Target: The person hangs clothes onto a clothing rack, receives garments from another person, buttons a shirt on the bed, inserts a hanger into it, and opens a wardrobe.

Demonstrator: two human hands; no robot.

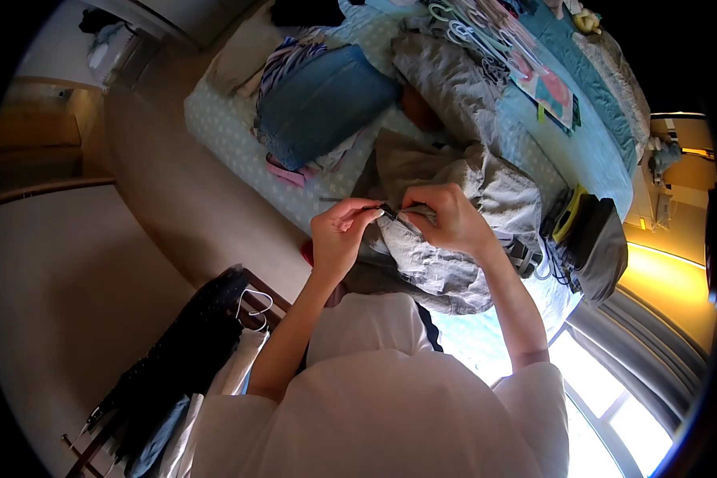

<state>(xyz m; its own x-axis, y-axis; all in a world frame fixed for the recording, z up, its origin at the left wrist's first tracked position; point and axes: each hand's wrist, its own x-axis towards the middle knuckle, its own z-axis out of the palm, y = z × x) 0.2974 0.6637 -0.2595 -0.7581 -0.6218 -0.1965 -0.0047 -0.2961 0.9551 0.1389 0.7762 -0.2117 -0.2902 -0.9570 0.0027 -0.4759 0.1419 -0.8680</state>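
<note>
A crumpled grey-beige garment (pixel 430 267) lies across the near side of the bed in front of me. Over it, my left hand (pixel 338 235) pinches a small dark piece (pixel 388 212) between thumb and fingertips; its exact kind is too small to make out. My right hand (pixel 450 219) is closed on a fold of the garment, just right of that dark piece. The two sets of fingertips are close together but apart. A thin grey rod-like end shows beyond my left fingers, and the rest of it is hidden.
Folded jeans (pixel 323 103) lie on other clothes on the bed (pixel 239 131). Farther back is a pile of hangers (pixel 486 36). Dark bags or folded items (pixel 597 247) stand at the right edge. A rack with black clothing (pixel 171 358) is at my left, a window (pixel 613 406) at lower right.
</note>
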